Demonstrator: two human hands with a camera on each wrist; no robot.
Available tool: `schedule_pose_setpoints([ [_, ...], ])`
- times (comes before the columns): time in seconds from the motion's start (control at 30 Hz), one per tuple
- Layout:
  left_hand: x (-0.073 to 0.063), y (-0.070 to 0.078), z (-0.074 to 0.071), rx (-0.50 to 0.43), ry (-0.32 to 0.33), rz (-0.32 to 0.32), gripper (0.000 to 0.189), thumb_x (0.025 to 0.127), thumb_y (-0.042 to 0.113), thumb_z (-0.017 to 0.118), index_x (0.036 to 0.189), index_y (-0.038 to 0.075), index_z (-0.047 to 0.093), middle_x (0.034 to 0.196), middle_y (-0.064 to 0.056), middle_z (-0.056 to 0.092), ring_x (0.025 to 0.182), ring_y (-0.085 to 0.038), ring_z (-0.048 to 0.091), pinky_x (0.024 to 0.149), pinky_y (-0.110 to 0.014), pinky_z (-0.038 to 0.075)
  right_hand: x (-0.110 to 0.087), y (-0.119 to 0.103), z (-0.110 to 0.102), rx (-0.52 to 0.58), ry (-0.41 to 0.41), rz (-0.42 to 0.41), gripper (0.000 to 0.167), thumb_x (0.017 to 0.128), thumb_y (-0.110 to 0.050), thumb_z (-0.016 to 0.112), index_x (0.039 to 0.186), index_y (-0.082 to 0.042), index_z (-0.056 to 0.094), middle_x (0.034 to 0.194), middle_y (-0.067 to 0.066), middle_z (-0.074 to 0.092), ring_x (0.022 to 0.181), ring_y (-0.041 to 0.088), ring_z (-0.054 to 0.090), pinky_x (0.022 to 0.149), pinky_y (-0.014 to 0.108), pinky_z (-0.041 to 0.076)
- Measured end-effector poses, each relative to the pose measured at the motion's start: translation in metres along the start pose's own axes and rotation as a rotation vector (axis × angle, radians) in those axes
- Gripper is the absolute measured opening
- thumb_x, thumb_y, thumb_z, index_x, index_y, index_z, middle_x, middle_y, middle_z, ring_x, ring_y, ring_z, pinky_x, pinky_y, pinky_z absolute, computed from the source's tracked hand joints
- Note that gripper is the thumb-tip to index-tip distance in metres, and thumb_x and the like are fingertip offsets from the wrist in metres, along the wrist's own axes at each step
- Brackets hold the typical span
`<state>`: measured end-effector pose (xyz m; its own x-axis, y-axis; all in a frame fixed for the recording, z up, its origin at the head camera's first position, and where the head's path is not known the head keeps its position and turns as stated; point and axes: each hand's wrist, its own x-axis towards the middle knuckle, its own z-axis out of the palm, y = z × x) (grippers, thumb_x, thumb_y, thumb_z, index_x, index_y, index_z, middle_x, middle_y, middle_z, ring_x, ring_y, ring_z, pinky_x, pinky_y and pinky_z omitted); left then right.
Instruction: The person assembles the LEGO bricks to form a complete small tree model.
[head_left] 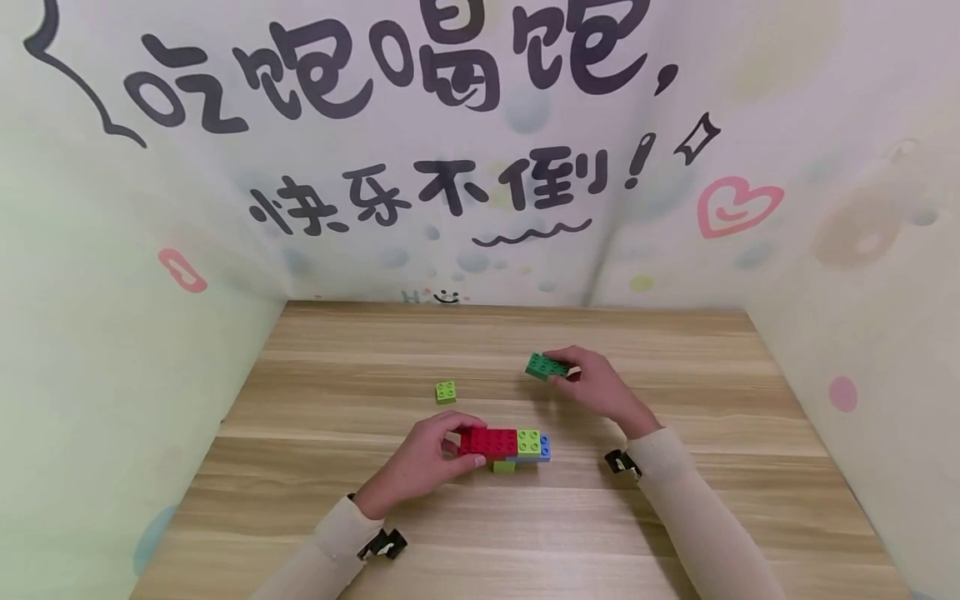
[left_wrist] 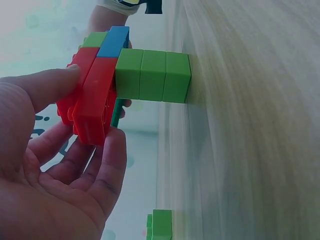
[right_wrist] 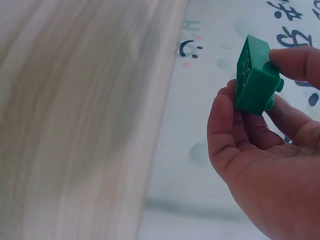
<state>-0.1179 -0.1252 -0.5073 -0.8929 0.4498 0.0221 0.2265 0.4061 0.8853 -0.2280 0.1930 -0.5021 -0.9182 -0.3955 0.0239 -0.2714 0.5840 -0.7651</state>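
My left hand (head_left: 423, 454) grips the red end of a built block piece, thumb on the near side and fingers beyond. In that piece, red blocks (head_left: 491, 442) join a light green block (head_left: 528, 441) and a blue block (head_left: 545, 447). From its underside a stack of green blocks (left_wrist: 152, 75) reaches to the tabletop, as the left wrist view shows. Further back and to the right, my right hand (head_left: 600, 387) pinches a dark green block (head_left: 545, 365) between thumb and fingers, above the table. Its studs face the palm side in the right wrist view (right_wrist: 257, 75).
A loose light green block (head_left: 446, 392) lies on the wooden table (head_left: 360, 350) behind the left hand. White printed walls (head_left: 450, 258) enclose the table at the back and both sides. Each wrist carries a small black device (head_left: 382, 544).
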Motion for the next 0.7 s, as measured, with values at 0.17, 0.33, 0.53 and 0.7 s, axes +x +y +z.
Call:
schedule_pose_setpoints([
  [0.17,-0.001,-0.001,-0.001,0.010,0.013,0.000,0.043,0.095,0.029,0.081,0.133,0.012,0.069,0.127,0.002,0.070,0.111,-0.016,0.065,0.089,-0.027,0.061,-0.007,-0.014,0.002,0.006,0.000,-0.016,0.043,0.100,-0.013,0.071,0.142,-0.007,0.065,0.133,0.013,0.069,0.111,0.027,0.064,0.092,0.040,0.060],
  [0.33,-0.001,0.001,-0.002,0.011,0.018,-0.003,0.043,0.096,0.030,0.081,0.133,0.011,0.069,0.127,0.002,0.070,0.110,-0.017,0.066,0.090,-0.032,0.062,-0.013,-0.024,0.004,-0.007,0.001,-0.051,0.041,0.100,-0.013,0.072,0.140,-0.008,0.067,0.133,0.012,0.070,0.108,0.024,0.064,0.089,0.035,0.060],
  [0.53,-0.001,0.000,-0.002,-0.010,0.017,-0.003,0.040,0.096,0.030,0.081,0.131,0.014,0.070,0.127,0.000,0.070,0.108,-0.019,0.068,0.090,-0.033,0.062,-0.022,-0.040,0.004,-0.010,0.000,-0.098,0.039,0.099,-0.014,0.073,0.138,-0.010,0.069,0.130,0.010,0.071,0.104,0.022,0.062,0.085,0.030,0.059],
  [0.7,-0.001,-0.001,-0.002,-0.012,0.015,0.006,0.036,0.096,0.031,0.081,0.129,0.020,0.071,0.126,0.001,0.070,0.107,-0.018,0.068,0.089,-0.030,0.062,-0.028,-0.051,0.006,-0.013,-0.004,-0.166,0.039,0.099,-0.015,0.074,0.138,-0.012,0.069,0.127,0.005,0.073,0.099,0.018,0.062,0.083,0.035,0.060],
])
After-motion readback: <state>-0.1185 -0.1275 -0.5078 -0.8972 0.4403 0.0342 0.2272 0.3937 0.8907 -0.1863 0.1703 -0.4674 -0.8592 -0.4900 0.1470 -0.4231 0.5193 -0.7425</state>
